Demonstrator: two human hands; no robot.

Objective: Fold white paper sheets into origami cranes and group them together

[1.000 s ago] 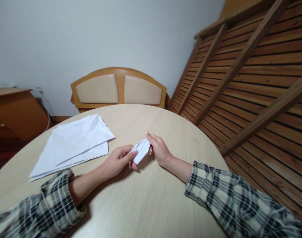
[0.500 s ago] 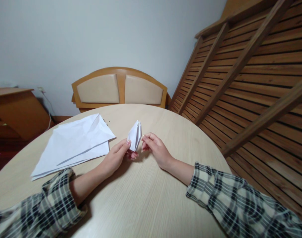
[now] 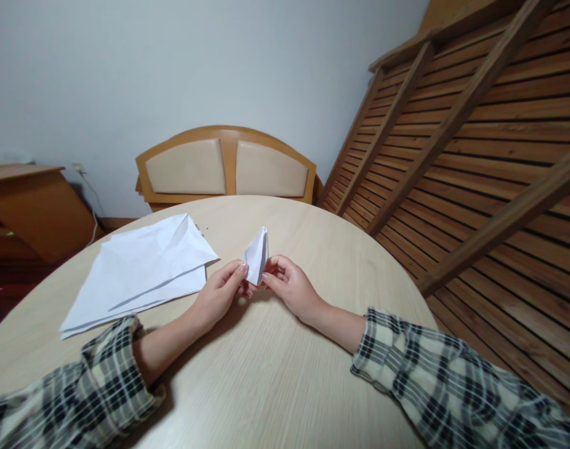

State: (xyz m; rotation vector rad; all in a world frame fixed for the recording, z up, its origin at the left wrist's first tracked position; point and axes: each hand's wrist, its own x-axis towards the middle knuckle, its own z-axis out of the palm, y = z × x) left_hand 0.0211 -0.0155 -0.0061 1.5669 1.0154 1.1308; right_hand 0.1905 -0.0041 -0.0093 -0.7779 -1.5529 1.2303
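Observation:
A small folded white paper piece [image 3: 257, 254] stands upright, point up, just above the round light-wood table [image 3: 275, 380]. My left hand [image 3: 219, 293] pinches its lower left edge between thumb and fingers. My right hand [image 3: 287, 285] pinches its lower right edge, fingers curled. Both wrists rest near the tabletop, and both sleeves are plaid.
A loose stack of creased white paper sheets [image 3: 142, 268] lies on the table to the left. A wooden chair back with beige pads [image 3: 226, 167] stands at the far side. A slatted wooden frame [image 3: 476, 143] leans at the right; a wooden cabinet [image 3: 27, 206] stands at the left.
The folded piece went from lying tilted between my hands to standing upright. My right hand let go briefly, then closed on its lower right edge again.

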